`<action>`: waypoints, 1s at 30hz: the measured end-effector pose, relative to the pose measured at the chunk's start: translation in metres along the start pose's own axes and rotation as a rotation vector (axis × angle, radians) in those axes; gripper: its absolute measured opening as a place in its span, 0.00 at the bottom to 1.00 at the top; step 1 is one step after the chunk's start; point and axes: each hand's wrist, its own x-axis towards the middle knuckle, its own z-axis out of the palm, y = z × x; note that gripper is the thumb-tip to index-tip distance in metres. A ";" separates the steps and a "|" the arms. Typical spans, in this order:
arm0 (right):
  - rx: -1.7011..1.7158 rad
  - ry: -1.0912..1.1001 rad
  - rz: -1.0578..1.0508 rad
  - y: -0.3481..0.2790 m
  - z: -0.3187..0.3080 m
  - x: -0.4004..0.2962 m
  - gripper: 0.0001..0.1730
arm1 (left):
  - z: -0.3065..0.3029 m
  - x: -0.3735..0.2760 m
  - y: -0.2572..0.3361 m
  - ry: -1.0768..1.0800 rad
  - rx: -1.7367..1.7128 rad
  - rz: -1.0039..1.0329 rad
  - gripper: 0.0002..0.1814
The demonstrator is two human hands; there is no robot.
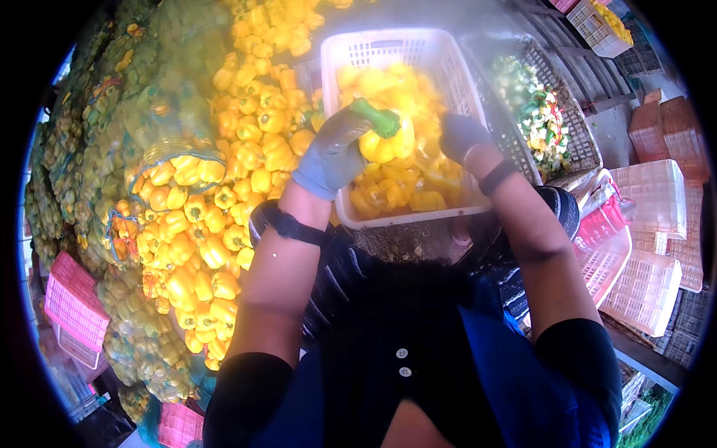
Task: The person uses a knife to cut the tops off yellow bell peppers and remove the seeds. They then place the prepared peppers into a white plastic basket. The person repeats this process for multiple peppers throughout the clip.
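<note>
In a gray-blue glove, my left hand [336, 151] grips a yellow bell pepper [389, 140] with a thick green stem [376, 117] pointing up and left. The pepper is above a white plastic crate [330, 67] with slotted walls. Inside the crate lie many yellow peppers and pepper pieces [392, 187], some cut open. My right hand [462, 134], also gloved, hovers over the crate's right side, close to the held pepper. Its fingers are blurred, and whether they hold something cannot be made out.
Loose yellow peppers [207, 246] are heaped to the left, beside filled mesh sacks [179, 101]. Right of the crate stands a dirty crate [577, 140] with cores and scraps [543, 120]. More plastic crates [644, 285] are stacked further right; a pink crate [77, 299] is at far left.
</note>
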 end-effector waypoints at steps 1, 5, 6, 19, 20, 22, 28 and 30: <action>0.000 -0.103 0.087 0.014 0.009 0.006 0.14 | 0.002 0.002 0.007 0.007 -0.033 0.023 0.22; 0.344 0.161 0.208 0.010 -0.003 -0.024 0.19 | -0.002 0.005 0.008 0.178 0.082 0.057 0.18; 0.539 0.327 0.146 -0.015 -0.024 -0.041 0.22 | -0.009 0.009 0.003 0.168 0.187 0.080 0.18; 1.125 0.128 -0.190 -0.060 -0.037 -0.046 0.24 | 0.028 0.012 -0.025 0.008 1.056 0.195 0.46; 1.189 0.083 -0.201 -0.054 -0.033 -0.048 0.23 | 0.026 0.012 -0.030 -0.088 0.790 0.181 0.45; 1.462 -0.165 -0.045 -0.046 -0.048 -0.067 0.24 | 0.033 0.014 -0.031 -0.144 0.942 0.118 0.44; 1.481 0.153 -0.023 0.051 -0.090 -0.056 0.22 | 0.036 0.039 -0.038 0.165 1.136 0.388 0.52; 1.222 0.327 0.390 0.170 -0.109 -0.013 0.21 | 0.049 0.030 -0.008 0.355 1.107 0.308 0.59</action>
